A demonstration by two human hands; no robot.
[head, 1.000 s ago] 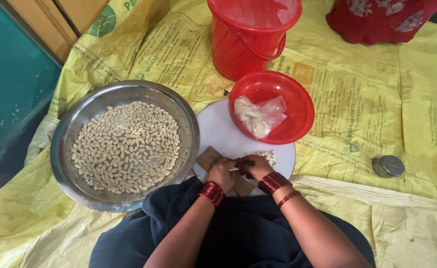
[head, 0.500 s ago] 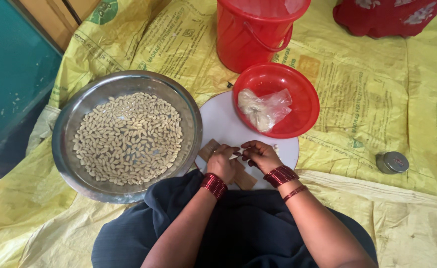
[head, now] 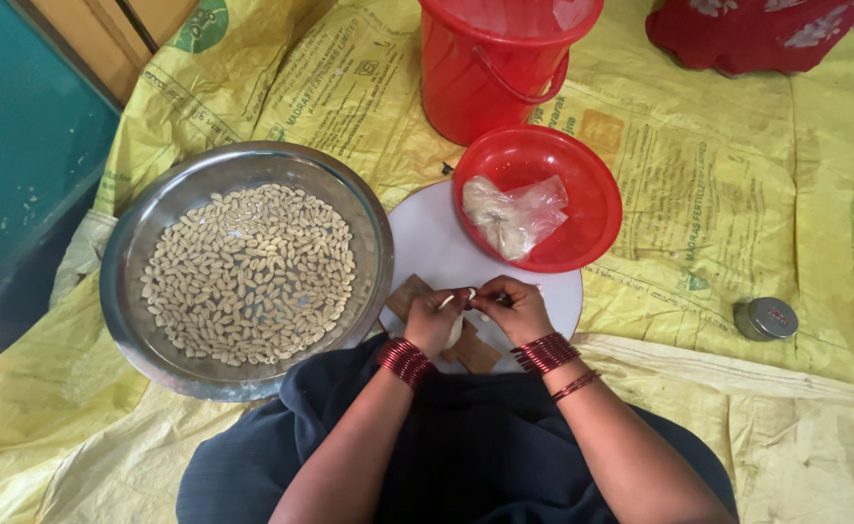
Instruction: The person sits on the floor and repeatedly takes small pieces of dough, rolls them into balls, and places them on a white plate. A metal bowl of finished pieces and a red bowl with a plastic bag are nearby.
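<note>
My left hand [head: 435, 318] and my right hand [head: 512, 308] meet over the near edge of a round white plate [head: 427, 247]. Their fingertips pinch one small pale nut [head: 467, 294] between them; whether the right hand also holds a small tool I cannot tell. Red bangles ring both wrists. Brown wooden pieces [head: 472, 351] lie on the plate under my hands. To the left stands a wide steel basin [head: 145, 233] filled with several pale nuts [head: 249, 273].
A red bowl [head: 592, 204] with a crumpled clear plastic bag [head: 514, 215] rests on the plate's far side. A red bucket [head: 490, 73] stands behind it. A small round metal tin [head: 765, 317] lies at the right. Yellow printed sacking [head: 737, 194] covers the floor.
Both hands have stayed together over the plate's near edge, shifting only slightly. The view has tilted a little, so everything sits slightly lower and to the right in the picture.
</note>
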